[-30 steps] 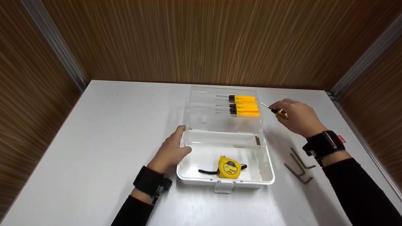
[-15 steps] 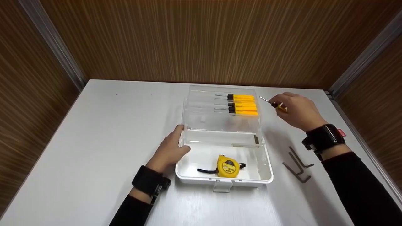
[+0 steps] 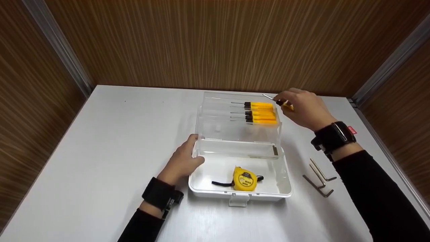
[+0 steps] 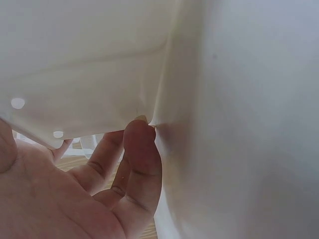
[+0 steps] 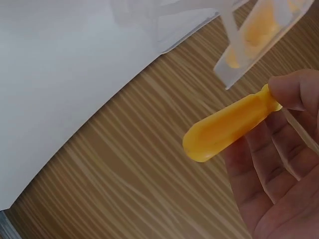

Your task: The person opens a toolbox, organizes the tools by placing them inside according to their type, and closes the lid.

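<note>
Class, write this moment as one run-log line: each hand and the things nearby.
left hand: holds toolbox edge | right hand: pinches screwdriver over open lid | in box: tape measure | on table: hex keys

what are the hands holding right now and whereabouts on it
The right hand pinches a small yellow-handled screwdriver near the shaft end of its handle. The left hand grips the left edge of the open toolbox.
</note>
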